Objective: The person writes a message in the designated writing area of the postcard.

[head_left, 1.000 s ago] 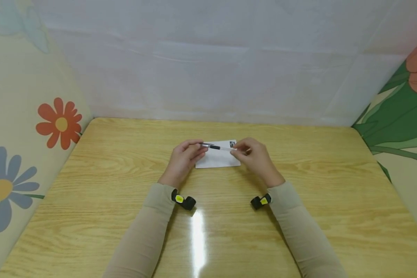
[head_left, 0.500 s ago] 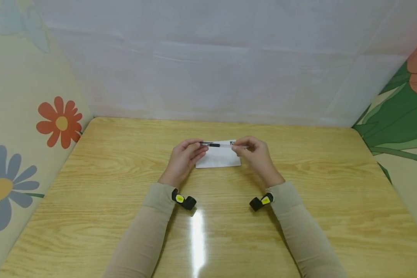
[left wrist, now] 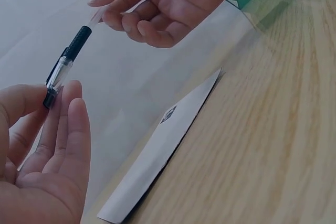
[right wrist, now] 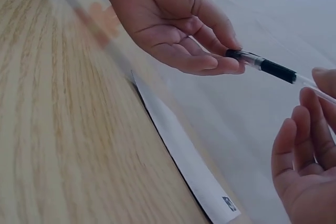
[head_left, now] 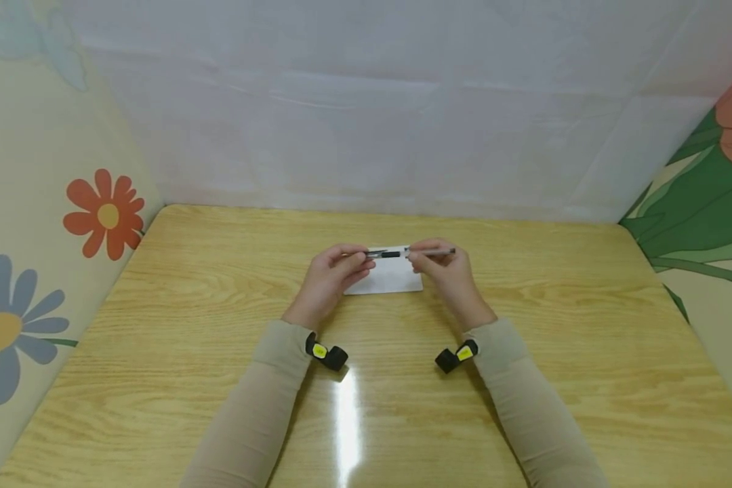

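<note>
A pen (head_left: 392, 255) with a black grip, clear barrel and capped end is held level between both hands. My left hand (head_left: 328, 279) pinches the dark cap end (left wrist: 50, 98) between thumb and index finger, its other fingers loosely bent. My right hand (head_left: 450, 276) pinches the clear barrel (right wrist: 304, 81) just beyond the black grip (right wrist: 278, 71). In the head view the pen's rear end (head_left: 445, 251) sticks out past the right fingers. Below the pen, a flat white rectangular piece (head_left: 384, 279) lies on the table, with a small black printed square (left wrist: 168, 114) near one corner.
The wood-grain table (head_left: 219, 271) extends around both forearms. A white cloth backdrop (head_left: 366, 122) rises behind it, and flower-printed panels (head_left: 104, 217) stand at the left and right sides. Black wrist cameras (head_left: 329, 356) hang below both sleeves.
My left hand has shifted slightly right with the capped end of the pen. The pen has slid right through my right hand's grasp, so more of its rear end now shows beyond those fingers.
</note>
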Tool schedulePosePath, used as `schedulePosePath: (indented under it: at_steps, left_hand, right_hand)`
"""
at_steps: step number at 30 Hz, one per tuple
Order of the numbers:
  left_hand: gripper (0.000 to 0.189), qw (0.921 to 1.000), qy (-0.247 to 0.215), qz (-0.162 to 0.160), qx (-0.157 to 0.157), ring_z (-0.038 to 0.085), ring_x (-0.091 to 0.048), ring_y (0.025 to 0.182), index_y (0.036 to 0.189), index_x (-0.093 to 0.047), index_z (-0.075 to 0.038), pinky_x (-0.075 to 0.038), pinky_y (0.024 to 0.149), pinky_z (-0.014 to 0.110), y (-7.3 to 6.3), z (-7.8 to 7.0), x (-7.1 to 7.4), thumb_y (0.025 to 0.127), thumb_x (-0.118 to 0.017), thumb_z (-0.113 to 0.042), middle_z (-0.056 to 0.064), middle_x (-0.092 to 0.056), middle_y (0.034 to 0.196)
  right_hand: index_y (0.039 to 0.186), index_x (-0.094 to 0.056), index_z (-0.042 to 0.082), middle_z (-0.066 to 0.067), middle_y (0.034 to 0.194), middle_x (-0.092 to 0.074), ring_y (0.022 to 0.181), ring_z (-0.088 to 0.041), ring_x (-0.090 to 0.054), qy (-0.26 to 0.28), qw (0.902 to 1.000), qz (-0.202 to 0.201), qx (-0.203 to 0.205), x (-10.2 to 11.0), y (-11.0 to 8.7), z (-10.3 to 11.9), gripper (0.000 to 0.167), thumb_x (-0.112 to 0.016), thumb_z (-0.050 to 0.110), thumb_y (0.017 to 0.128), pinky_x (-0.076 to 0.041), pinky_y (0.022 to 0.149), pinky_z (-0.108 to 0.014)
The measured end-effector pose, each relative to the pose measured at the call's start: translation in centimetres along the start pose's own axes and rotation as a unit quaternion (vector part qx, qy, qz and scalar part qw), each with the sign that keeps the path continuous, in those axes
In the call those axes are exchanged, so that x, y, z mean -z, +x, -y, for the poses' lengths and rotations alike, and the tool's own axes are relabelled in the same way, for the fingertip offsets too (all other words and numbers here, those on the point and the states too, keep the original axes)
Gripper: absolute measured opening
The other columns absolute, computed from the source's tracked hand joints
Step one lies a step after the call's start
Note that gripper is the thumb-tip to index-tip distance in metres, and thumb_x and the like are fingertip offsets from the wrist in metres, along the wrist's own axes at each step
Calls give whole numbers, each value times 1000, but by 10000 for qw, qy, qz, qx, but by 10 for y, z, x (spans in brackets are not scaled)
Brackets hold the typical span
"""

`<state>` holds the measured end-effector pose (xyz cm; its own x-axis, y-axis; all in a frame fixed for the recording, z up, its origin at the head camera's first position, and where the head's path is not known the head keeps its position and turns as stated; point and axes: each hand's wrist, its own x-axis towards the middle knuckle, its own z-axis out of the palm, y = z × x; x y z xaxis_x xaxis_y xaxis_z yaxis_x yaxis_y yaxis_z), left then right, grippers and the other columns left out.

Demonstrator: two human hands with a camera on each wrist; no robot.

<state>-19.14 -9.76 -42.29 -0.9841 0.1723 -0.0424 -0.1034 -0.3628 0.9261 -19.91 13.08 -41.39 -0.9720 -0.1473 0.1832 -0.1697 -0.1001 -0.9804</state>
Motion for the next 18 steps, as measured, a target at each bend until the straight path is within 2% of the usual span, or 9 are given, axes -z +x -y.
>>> schedulePosePath:
  at_steps: [5,7,12,18]
  left_hand:
    - [15,9999,113,-38,-51,15,-71,97,113,-66,2,-55,95,31,1,2,-3,100,-59,4,10,-68,108]
    - [16,9997,222,-44,-41,15,-71,98,115,-66,3,-55,96,31,1,2,-2,99,-61,2,11,-67,110]
    - [17,9992,404,33,-9,15,-71,97,115,-66,4,-54,96,32,-1,1,-3,99,-62,1,9,-68,108]
    - [19,9981,592,183,16,13,-71,96,118,-64,8,-54,96,31,-3,-1,-4,100,-61,1,9,-67,109]
  right_hand:
    - [99,-73,7,-1,87,-68,78,-13,-63,257,9997,15,-59,-3,-2,-3,6,-73,6,93,-56,77,-26]
    - [96,-73,10,-1,85,-68,77,-13,-63,458,9989,46,-67,-6,-3,-5,7,-72,4,93,-55,77,-26]
    - [97,-71,9,-2,83,-69,76,-13,-65,508,9985,52,-200,-15,-4,-9,7,-71,3,94,-56,77,-26]
    - [97,-71,7,-4,91,-68,76,-13,-66,592,9979,-6,-265,-21,-5,-12,5,-72,4,93,-57,77,-27]
